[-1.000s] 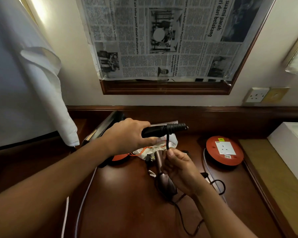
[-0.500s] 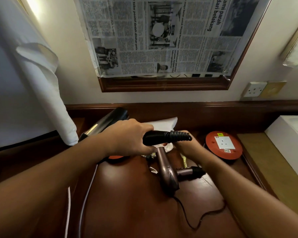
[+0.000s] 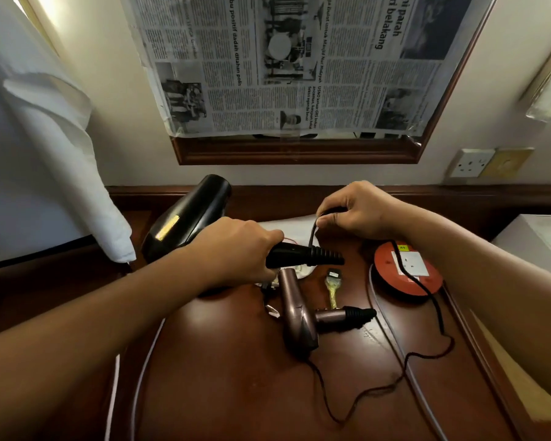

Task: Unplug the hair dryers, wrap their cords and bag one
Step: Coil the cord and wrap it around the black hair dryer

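My left hand point(image 3: 236, 249) grips the handle of a black hair dryer point(image 3: 185, 218), held above the wooden desk with its barrel pointing back left. My right hand point(image 3: 357, 211) pinches the dryer's black cord point(image 3: 427, 288) just behind the handle's ribbed end. From there the cord trails over the red disc and lies in loose bends on the desk. A bronze hair dryer point(image 3: 299, 316) lies on the desk below my hands, handle to the right. A white bag point(image 3: 287, 222) lies behind the hands, mostly hidden.
A red round extension socket point(image 3: 392, 275) sits on the desk point(image 3: 236, 393) at the right, with a white cable point(image 3: 395, 342) running from it. A wall socket point(image 3: 469, 162) is at the upper right. A small yellow tie point(image 3: 333, 286) lies near the bronze dryer. White cloth point(image 3: 61, 154) hangs at the left.
My right hand moved from in front of the black dryer's handle up and behind it, carrying the cord. The left hand kept its hold on the handle. The camera tilted down.
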### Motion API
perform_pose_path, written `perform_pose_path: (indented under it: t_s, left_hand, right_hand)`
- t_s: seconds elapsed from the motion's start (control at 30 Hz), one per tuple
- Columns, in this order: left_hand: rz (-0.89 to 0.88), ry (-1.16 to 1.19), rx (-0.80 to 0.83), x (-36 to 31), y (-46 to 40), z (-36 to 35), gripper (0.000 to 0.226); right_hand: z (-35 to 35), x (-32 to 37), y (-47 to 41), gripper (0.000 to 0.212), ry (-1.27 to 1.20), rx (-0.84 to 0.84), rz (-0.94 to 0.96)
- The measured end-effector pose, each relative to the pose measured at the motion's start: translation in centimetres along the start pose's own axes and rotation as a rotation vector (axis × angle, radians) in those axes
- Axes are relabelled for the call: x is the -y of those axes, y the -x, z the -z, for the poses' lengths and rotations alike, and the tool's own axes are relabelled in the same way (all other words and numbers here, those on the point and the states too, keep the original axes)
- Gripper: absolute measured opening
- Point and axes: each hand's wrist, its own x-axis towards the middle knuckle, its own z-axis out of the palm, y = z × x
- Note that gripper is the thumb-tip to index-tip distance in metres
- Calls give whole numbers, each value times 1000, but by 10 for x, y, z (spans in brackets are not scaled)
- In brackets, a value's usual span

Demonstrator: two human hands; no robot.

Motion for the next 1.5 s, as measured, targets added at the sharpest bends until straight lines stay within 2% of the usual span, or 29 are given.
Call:
perform_pose_path:
  t_s: [0.17, 0.43, 0.6, 0.73, 0.8, 0.87, 0.97, 1.03, 1.13, 1.27, 1.4, 1.5]
  left_hand:
    - [37, 3, 12, -19, -16, -1, 31]
    - [159, 114, 24, -41, -45, -8, 22]
    - [244, 157, 60, -46, -60, -19, 29]
    - [248, 155, 61, -45, -62, -24, 34]
    - [254, 144, 47, -46, -61, -25, 36]
    - [266, 136, 40, -47, -60, -25, 39]
    - [285, 141, 33, -47, -58, -24, 41]
    - [275, 140, 23, -47, -57, -23, 40]
    - [255, 155, 1, -49, -53, -21, 37]
    - [246, 197, -17, -48, -47, -17, 35]
    - [238, 215, -50, -44, -43, -12, 38]
    - [235, 217, -60, -39, -39, -10, 36]
  right_hand:
    - [9, 1, 10, 14, 122, -89, 66]
    - [4, -8, 33, 16, 210, -191, 56]
    - [-24, -17, 53, 19, 150, -326, 2]
    - [-56, -15, 67, 29, -113, -391, -120]
    - [-67, -11, 71, 24, -307, -437, -206]
    - [-75, -6, 74, 20, -606, -453, -312]
    - [-83, 1, 79, 18, -1203, -350, -453]
    - [-88, 3, 81, 15, -1400, -275, -470]
    - [-92, 3, 85, 11, -1490, -202, -456]
    - [-94, 3, 87, 9, -1459, -115, -454]
    - [-101, 5, 84, 27, -1343, -88, -459]
    - [-105, 5, 84, 31, -1334, -146, -425]
